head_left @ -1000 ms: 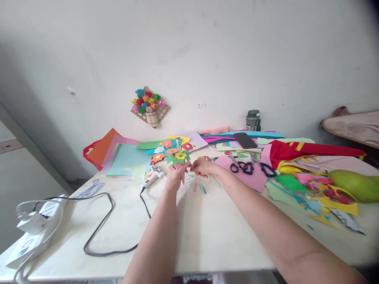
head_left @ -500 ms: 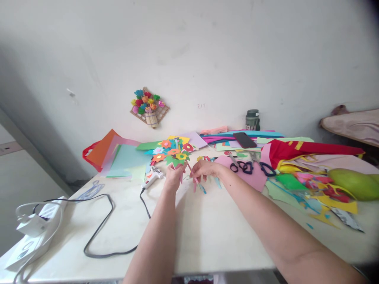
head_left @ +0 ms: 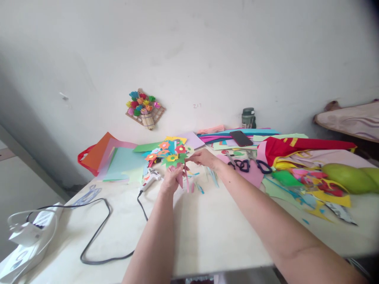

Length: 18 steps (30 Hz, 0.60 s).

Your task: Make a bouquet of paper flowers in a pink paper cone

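My left hand [head_left: 172,180] is closed around the lower part of a paper flower bouquet [head_left: 172,157], where pink paper [head_left: 180,181] sticks out below the fingers. Red, orange, yellow and blue blooms with green leaves stand above that grip. Just right of the bouquet, my right hand [head_left: 204,157] pinches a narrow pink paper strip [head_left: 187,183], which hangs down beside the left fingers. Small pink and blue paper scraps [head_left: 200,189] lie on the table under the hands. Left of the bouquet rests a white glue gun [head_left: 151,180] with a black cord.
Coloured paper sheets [head_left: 118,163] lie at the back left. A power strip [head_left: 44,221] is at the left edge. Scissors [head_left: 244,165], a phone [head_left: 241,138] and a bottle [head_left: 248,118] are on the right, with green fruit [head_left: 339,177], red cloth [head_left: 299,148] and scraps farther right.
My right hand has lifted the pink strip up to the bouquet's base, where it hangs close to my left fingers. The view has shifted slightly to the right.
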Tool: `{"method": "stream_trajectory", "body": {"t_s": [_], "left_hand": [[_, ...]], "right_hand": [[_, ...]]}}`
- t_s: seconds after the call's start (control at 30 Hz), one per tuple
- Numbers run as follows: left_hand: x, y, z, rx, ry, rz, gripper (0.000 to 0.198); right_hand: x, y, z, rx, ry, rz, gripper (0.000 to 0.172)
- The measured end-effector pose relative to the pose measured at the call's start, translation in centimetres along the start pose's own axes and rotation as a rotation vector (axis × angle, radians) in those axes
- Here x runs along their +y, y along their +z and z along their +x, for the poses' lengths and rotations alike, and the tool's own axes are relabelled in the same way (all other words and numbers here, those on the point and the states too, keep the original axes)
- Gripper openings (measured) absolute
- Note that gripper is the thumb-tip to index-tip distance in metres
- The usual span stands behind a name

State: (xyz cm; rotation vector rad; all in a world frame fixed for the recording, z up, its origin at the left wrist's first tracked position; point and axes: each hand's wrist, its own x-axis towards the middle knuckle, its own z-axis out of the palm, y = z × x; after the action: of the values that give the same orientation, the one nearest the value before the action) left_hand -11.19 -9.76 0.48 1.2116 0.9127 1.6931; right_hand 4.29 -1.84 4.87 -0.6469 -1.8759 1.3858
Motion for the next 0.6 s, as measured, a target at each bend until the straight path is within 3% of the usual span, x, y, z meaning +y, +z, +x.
{"method": "stream_trajectory", "body": {"t_s": [0.1, 0.23, 0.37, 0.6], "left_hand": [[0.3, 0.2, -0.1, -0.003, -0.005, 0.005, 0.029], [0.6, 0.7, -0.4, -0.017, -0.008, 0.032, 0.03], [0.1, 0.6, -0.3, -0.046, -0.011, 0.047, 0.031], [-0.7, 0.4, -0.1, -0.102, -0.029, 0.032, 0.03]], "right_hand": [[-0.6, 0.4, -0.1, 0.085, -0.054, -0.035, 0.02], [-0.6, 0.5, 0.0, 0.191, -0.071, -0.087, 0.039], [-0.1, 0.3, 0.2, 0.176, -0.125, -0.06, 0.047], [0.0, 0.2, -0.1, 0.163, -0.125, -0.04, 0.045]]}}
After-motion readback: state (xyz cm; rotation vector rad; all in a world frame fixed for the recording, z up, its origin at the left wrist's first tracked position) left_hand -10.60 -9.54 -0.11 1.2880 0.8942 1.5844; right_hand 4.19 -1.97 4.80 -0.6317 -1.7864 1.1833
